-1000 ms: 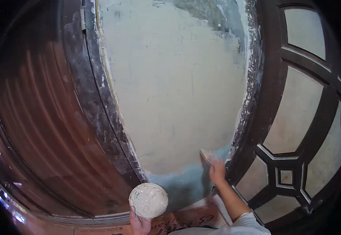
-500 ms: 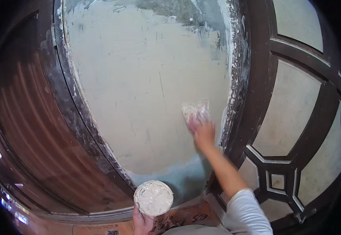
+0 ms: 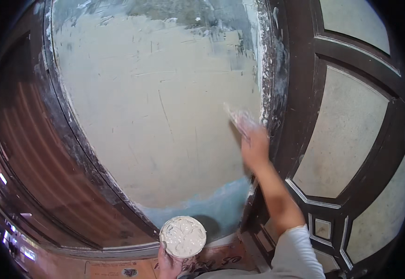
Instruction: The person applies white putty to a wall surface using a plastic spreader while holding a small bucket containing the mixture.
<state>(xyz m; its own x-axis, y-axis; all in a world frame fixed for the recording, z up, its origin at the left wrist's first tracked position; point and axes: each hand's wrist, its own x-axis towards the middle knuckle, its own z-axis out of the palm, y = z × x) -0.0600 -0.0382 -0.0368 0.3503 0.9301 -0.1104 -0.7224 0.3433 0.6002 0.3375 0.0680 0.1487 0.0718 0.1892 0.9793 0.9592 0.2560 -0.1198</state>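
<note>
My right hand (image 3: 254,142) is closed round a putty-smeared scraper (image 3: 240,118), its blade tilted at the right side of the wall panel (image 3: 174,121). Motion blurs the tool, and I cannot tell whether its edge touches the surface. Beige filler coats most of the panel, with grey-green patches at the top and a bluish strip along the bottom. Low in front of me, my left hand (image 3: 169,265) grips a round tub (image 3: 183,236) by its near left side. Thick off-white putty fills the tub, its surface ridged and glossy.
A dark frame strip (image 3: 271,69) spotted with white borders the panel's right side. Beyond it stands a brown panelled door (image 3: 300,93) with pale insets. On the left is a dark reddish-brown door panel (image 3: 39,153). Printed cardboard (image 3: 111,269) covers the floor below.
My right hand has moved up and to the right with the scraper, whose blade has turned more edge-on. The surroundings shift slightly leftward in view. My left hand keeps the tub in nearly the same place.
</note>
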